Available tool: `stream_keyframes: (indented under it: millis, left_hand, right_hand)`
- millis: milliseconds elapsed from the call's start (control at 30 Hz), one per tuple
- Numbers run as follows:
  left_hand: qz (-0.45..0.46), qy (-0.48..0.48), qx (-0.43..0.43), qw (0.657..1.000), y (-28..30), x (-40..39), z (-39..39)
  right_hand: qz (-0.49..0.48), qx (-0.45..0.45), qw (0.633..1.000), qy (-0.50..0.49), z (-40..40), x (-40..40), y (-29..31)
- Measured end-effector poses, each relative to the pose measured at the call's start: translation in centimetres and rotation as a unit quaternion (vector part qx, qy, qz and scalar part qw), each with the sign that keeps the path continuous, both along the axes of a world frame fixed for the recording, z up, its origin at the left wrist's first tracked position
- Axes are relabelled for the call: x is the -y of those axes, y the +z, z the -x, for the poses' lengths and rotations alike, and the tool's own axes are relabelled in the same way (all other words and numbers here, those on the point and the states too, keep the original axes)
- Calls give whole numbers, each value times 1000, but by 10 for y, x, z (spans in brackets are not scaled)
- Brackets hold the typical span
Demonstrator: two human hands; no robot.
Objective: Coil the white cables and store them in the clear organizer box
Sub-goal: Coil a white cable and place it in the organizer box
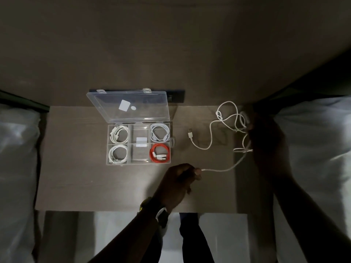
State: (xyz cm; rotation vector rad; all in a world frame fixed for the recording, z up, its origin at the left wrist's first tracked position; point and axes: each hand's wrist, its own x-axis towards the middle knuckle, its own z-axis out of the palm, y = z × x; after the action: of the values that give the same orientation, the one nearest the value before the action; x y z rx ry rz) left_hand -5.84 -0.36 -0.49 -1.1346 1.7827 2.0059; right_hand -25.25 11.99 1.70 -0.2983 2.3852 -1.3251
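Nearest the camera, the left hand [177,184] was seen over the near part of the brown table [76,168], a watch [161,215] strapped at its wrist, its fingers clenched on one end of a loose white cable [210,137]. From that pinch the cable was stretched to the right, up to the right hand [266,141], which was held in deep shadow near the table's right edge; tangled loops were gathered at its fingers, and they appeared to be closed on the strands, though this could not be told for certain in the dark. Beyond those loops the cable was trailed across the tabletop, its flat plug [190,133] laid between the hands and the clear organizer box [140,143]. That box was set well to the left of the cable with its lid [131,107] raised at the far side. Coiled white cables were held in three of its compartments, a red cable [160,153] in the near right one, and the middle compartments were left without cables
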Motion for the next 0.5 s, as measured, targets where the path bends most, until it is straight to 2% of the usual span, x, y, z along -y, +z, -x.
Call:
stream_keyframes:
  millis: [33,67,100,133,200,267,333,467,500]
  left_hand:
    - [-36,22,1,999,4,-1,0]
    - [-71,34,-5,997,10,-2,1]
    - [-112,45,-21,993,16,-3,4]
    - [-158,62,-45,985,21,-3,7]
    - [-252,116,-94,956,31,0,13]
    - [-301,145,-118,935,38,7,14]
    - [-291,112,-113,943,42,12,12]
    - [-243,-48,-79,965,46,14,18]
    - [-245,-60,-74,965,47,14,23]
  right_hand:
    - [-91,-80,991,61,-3,0,-2]
    - [-129,-155,970,139,-11,1,-3]
    - [-122,-185,947,231,-21,2,-3]
    - [-97,-155,931,316,-32,4,-2]
    - [-46,-23,903,426,-48,7,4]
    - [-3,37,915,402,-37,7,9]
    - [40,48,931,360,-17,4,13]
    - [64,-31,957,282,-7,2,6]
    - [68,-55,966,244,-9,2,2]
